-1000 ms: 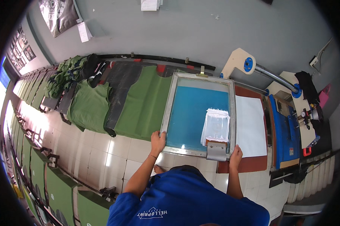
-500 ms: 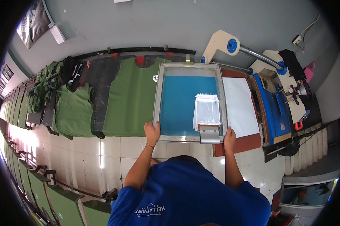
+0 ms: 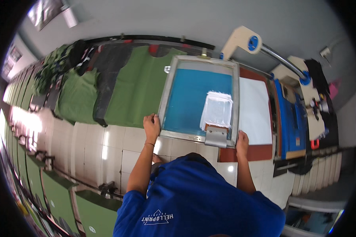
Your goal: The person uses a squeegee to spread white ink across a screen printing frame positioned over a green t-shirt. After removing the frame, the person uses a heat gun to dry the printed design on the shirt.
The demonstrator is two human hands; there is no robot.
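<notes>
A metal-edged printing screen [image 3: 238, 91] with blue mesh lies over the long table, tilted slightly. My left hand [image 3: 151, 125] is closed around its near left corner. At the near right corner, my right hand [image 3: 242, 140] grips the frame's side with the fingers curled. Inside the screen, on the right half, is a block smeared with white ink [image 3: 218, 108]. A squeegee with a metal holder [image 3: 216, 136] rests against the near rim, below the ink. Left of the screen a green fabric panel [image 3: 130, 91] is spread flat, its right side partly hidden by the frame.
White sheet [image 3: 256, 110] on a reddish board lies right of the screen. Beyond it stands a press with a blue bed [image 3: 290, 118] and a cream arm [image 3: 241, 41]. More green cloth [image 3: 77, 94] and a crumpled pile [image 3: 51, 71] lie leftward. Green panels [image 3: 57, 193] line another rack behind left.
The view has tilted, so the table and screen sit higher and turned in the picture. Both hands keep their hold on the same screen corners.
</notes>
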